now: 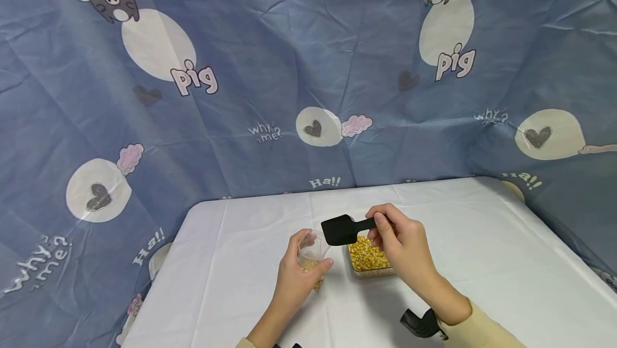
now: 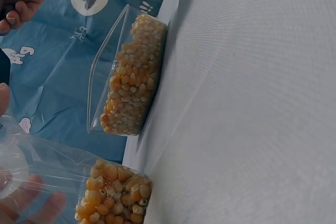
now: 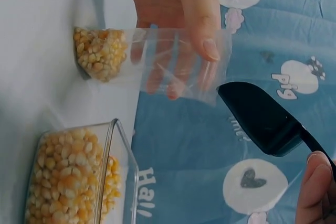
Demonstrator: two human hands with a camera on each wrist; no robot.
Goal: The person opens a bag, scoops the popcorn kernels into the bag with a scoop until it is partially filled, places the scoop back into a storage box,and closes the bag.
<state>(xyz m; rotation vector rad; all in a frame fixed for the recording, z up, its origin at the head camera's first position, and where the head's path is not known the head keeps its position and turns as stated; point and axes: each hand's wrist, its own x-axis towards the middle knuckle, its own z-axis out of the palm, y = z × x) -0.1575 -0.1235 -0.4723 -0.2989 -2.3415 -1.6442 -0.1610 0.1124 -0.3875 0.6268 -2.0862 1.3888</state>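
Observation:
My left hand (image 1: 295, 282) grips a clear plastic bag (image 3: 173, 51) near its top, the thumb on one side and the fingers behind it. Corn kernels (image 3: 100, 53) fill the bottom of the bag, which stands on the white cloth. In my right hand (image 1: 407, 243), the handle of a small black scoop (image 1: 339, 230) is pinched between thumb and fingers. The scoop's blade is right at the open mouth of the bag, and no kernels show on it. A clear rectangular container (image 1: 373, 273) of yellow corn kernels (image 2: 131, 85) sits below my right hand, to the right of the bag.
A white cloth (image 1: 241, 262) covers the table. Behind it hangs a blue curtain (image 1: 270, 69) with pig prints. A black strap mount (image 1: 421, 324) is on my right wrist, beside the beige sleeve (image 1: 474, 326).

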